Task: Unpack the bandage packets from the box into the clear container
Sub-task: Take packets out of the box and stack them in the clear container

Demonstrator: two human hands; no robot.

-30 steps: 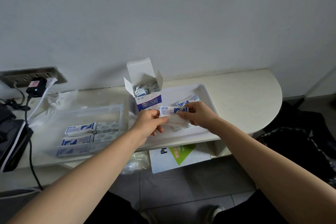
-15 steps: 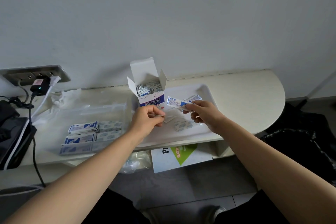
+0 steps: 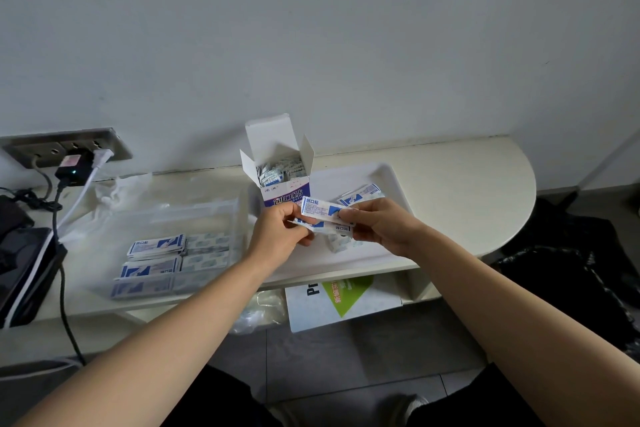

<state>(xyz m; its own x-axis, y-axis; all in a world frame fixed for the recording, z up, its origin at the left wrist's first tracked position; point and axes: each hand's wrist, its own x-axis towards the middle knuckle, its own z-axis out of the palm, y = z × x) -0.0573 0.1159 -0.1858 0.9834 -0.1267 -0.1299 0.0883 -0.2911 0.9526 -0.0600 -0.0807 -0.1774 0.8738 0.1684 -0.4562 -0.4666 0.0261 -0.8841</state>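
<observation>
An open white and blue bandage box stands upright on the shelf, full of packets. My right hand pinches a blue and white bandage packet just in front of the box. Below it, my left hand pinches the left end of further packets. A clear container to the left holds several stacked packets. More loose packets lie on a white tray behind my right hand.
A wall socket strip with a black charger and cables sits at far left, above a dark device. Crumpled clear plastic lies behind the container. A white and green package lies under the shelf.
My hands have come together again. The right hand's packet has moved left, over the packets in my left hand.
</observation>
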